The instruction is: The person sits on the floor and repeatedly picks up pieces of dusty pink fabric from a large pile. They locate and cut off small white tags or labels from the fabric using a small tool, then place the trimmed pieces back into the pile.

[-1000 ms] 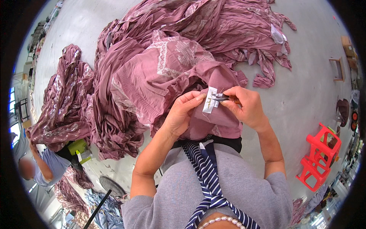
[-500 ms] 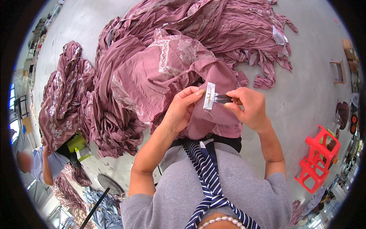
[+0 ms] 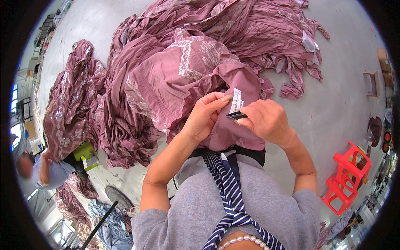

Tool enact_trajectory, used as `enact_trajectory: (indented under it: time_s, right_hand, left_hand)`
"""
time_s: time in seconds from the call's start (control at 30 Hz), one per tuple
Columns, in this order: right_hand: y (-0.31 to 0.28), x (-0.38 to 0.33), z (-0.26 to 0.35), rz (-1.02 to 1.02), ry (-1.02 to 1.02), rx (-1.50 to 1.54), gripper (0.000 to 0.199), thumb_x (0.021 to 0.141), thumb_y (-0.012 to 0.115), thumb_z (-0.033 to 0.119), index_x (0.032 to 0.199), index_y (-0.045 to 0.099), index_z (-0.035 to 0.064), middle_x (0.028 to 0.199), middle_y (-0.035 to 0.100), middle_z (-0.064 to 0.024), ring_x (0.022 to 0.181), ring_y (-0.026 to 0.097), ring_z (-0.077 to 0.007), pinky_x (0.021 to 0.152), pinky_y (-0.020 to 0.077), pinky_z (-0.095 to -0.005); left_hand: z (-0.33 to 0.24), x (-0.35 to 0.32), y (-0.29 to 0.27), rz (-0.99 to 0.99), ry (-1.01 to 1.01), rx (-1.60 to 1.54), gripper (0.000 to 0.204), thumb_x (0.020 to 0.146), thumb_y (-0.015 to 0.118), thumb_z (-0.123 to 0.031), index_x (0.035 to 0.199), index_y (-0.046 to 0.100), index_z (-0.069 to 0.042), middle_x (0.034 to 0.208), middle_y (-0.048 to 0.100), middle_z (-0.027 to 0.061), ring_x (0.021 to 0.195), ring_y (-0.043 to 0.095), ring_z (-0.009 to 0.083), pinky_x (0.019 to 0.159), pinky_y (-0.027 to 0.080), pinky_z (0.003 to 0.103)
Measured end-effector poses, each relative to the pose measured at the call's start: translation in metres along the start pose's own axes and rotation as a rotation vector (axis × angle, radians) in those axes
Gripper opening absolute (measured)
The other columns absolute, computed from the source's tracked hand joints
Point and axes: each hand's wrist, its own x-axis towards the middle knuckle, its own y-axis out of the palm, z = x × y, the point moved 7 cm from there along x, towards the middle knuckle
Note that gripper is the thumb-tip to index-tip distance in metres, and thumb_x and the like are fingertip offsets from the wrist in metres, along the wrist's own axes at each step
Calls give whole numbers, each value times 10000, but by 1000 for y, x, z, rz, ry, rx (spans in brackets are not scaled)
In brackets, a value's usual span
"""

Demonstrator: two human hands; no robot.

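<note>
My left hand [image 3: 207, 115] pinches a mauve garment [image 3: 227, 135] between thumb and fingers, right beside a small white label [image 3: 236, 99] on the cloth. My right hand [image 3: 266, 121] is closed around small black thread snips [image 3: 236, 115], their tips at the label's lower end. The garment hangs in front of my waist, and pale lace-like patterning [image 3: 187, 62] runs over the part spread out beyond my hands. Whether the blades touch a thread is too small to tell.
A big heap of mauve cloth [image 3: 266, 29] lies ahead, with sequinned cloth [image 3: 71, 100] at the left. A person [image 3: 54, 168] sits at the far left beside a green object [image 3: 84, 154]. Red plastic stools [image 3: 352, 160] stand at the right, and a black pole [image 3: 100, 225] slants at lower left.
The snips have turned and moved down to the label's lower end. The label now tilts to the right. At the left, the other person's arm has shifted.
</note>
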Motion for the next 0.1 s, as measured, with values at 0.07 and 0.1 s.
enact_trajectory:
  time_s: [0.07,0.1]
  right_hand:
    - [0,0,2,23,-16,-38,283,732,711,274,887,594,68,719,519,-25,638,530,-180,553,412,-296]
    - [0,0,2,23,-15,-37,283,732,711,274,887,594,68,719,519,-25,638,530,-180,553,412,-296]
  left_hand:
    - [1,0,-1,-18,-7,9,52,910,610,-121,937,621,-78,874,649,-2,753,612,57,646,502,199]
    - [1,-1,-1,-18,-8,9,52,910,610,-121,937,621,-78,874,649,-2,753,612,57,646,502,199]
